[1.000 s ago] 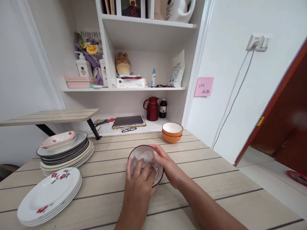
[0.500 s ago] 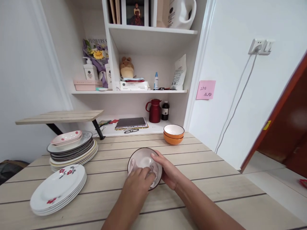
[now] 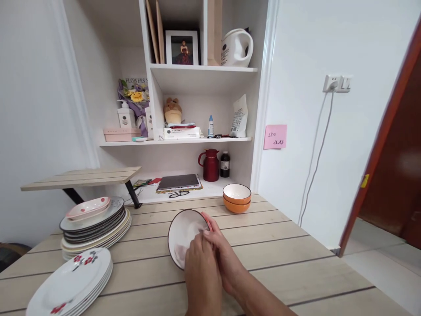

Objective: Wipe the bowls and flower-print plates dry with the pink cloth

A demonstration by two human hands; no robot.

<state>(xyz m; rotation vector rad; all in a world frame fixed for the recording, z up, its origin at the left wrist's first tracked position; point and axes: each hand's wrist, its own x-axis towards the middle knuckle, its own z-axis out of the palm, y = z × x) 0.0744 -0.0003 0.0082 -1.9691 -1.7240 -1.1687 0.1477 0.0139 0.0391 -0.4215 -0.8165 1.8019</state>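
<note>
A white bowl with a dark rim [image 3: 180, 237] stands tilted on the wooden table [image 3: 296, 259], its opening turned to the left. My right hand [image 3: 226, 256] grips its right rim, thumb on the edge. My left hand [image 3: 202, 267] lies in front of it with bent fingers pressed into the bowl's inside, on a pale cloth that is almost wholly hidden. Behind the bowl, near the wall, sit two stacked orange bowls [image 3: 237, 198].
At the left is a tall stack of mixed plates [image 3: 95, 224] topped by a pink dish [image 3: 88, 207]. White flowered plates [image 3: 72, 281] are piled in front of it. A raised board [image 3: 82, 177], a red jug [image 3: 210, 164] and glasses [image 3: 178, 193] stand behind, and a brown door [image 3: 388, 153] at right.
The bowl has tipped from nearly flat to facing left. My left hand has slid from its middle to its right side. The view has lifted to show more shelf.
</note>
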